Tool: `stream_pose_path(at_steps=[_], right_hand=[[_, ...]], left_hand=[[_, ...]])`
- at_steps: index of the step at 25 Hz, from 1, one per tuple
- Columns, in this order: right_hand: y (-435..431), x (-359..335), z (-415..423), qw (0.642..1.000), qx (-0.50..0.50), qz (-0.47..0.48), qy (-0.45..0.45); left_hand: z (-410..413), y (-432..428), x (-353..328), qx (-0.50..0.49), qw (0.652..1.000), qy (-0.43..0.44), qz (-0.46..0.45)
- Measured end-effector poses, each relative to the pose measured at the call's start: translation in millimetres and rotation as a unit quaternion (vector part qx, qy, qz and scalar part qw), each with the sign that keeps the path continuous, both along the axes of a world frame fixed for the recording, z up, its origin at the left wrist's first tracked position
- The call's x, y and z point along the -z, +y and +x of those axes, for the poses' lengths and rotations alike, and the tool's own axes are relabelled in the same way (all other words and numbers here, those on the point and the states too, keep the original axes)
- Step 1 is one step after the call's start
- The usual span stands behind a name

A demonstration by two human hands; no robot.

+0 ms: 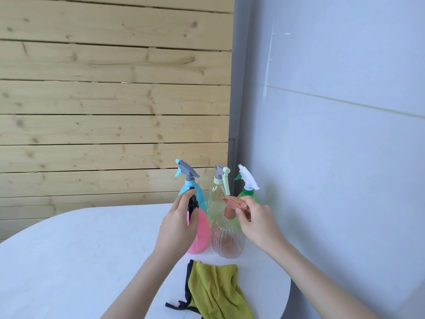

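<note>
**White round table in a corner, a hand on each of two spray bottles**

A wall of pale wooden planks fills the left of the view and meets a smooth grey-blue wall on the right. In front of this corner stands a white round table, with five spray bottles grouped at its far right side.

The left hand grips the pink spray bottle by its black trigger head. Its fingers are curled round the neck and the thumb is raised beside the head. The bottle stands upright on the table.

The right hand holds the ribbed clear spray bottle by its terracotta trigger head, with fingers and thumb pinched round the back of the head. This bottle also stands upright, just beside the pink one and to its right.

Behind these two stands a row of three, all upright near the corner. It consists of a blue bottle with a grey trigger, a pale yellow-green clear bottle and a green bottle with a white trigger.

Nearer the person, a crumpled olive-yellow cloth with a black edge lies on the table. It is near the front two bottles but not touching them, and lies between the two forearms.
</note>
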State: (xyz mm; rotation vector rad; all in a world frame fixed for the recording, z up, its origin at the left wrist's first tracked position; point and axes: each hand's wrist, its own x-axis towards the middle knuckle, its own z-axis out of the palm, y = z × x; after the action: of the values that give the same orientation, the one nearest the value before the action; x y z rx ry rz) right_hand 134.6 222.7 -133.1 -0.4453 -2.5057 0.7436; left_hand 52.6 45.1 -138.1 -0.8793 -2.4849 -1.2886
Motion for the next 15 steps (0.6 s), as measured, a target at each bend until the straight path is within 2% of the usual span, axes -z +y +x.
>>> stream_pose_path(at_steps=[7,12,15], right_hand=[[4,-15,22,0.999,-0.038,0.000,0.027],[-1,-66,43,0.991,-0.049,-0.019,0.127],[-7,-97,58,0.980,-0.057,-0.040,0.184]], left_hand=[[3,1,-8,-0.004,0.999,-0.040,-0.025],[16,1,-24,-0.013,0.998,-0.025,-0.060],[35,4,-39,-0.006,0.999,0.002,-0.044]])
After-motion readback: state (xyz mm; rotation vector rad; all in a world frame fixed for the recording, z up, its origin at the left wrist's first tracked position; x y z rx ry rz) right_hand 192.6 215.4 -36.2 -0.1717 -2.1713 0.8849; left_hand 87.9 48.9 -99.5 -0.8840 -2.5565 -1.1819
